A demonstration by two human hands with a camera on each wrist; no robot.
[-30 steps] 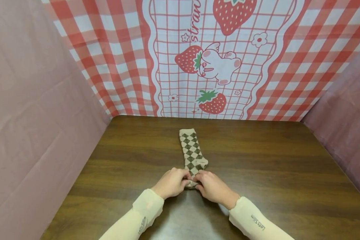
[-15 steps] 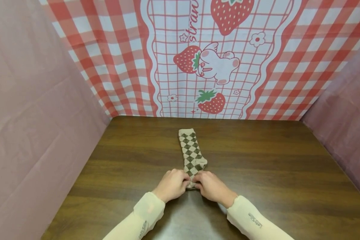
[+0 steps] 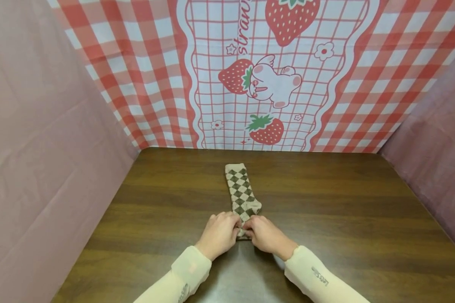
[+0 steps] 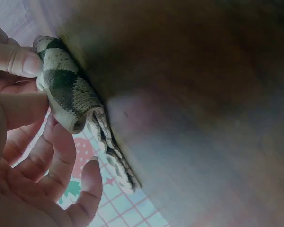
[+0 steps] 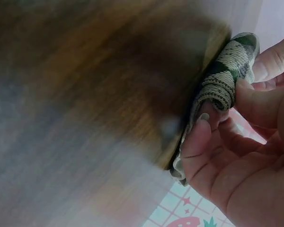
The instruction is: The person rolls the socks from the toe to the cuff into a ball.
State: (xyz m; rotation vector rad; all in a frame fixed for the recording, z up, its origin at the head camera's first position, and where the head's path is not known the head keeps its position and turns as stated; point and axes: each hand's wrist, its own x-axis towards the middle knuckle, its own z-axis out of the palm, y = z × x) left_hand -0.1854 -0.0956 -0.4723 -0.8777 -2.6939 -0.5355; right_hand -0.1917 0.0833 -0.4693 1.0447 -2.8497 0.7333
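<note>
A beige sock (image 3: 239, 185) with dark green diamonds lies lengthwise on the brown wooden table (image 3: 326, 198), its cuff toward the back and its heel pointing right. The toe end is rolled up into a small bundle, seen close in the left wrist view as a rolled sock end (image 4: 61, 78). My left hand (image 3: 219, 231) pinches the roll from its left side. From the right side, my right hand (image 3: 267, 235) pinches it too, with the thumb and fingers near the roll's rim (image 5: 234, 66). The flat leg of the sock stretches away beyond the roll.
A red checkered cloth (image 3: 151, 75) with strawberries hangs behind the table. Pink fabric walls (image 3: 53, 147) stand on the left and right sides. Both forearms wear pale yellow sleeves (image 3: 191, 269).
Both hands stay at the toe end, shifting slightly as the fingers work on the roll. The near end of the sock looks turned over a little more. The head view has drifted slightly.
</note>
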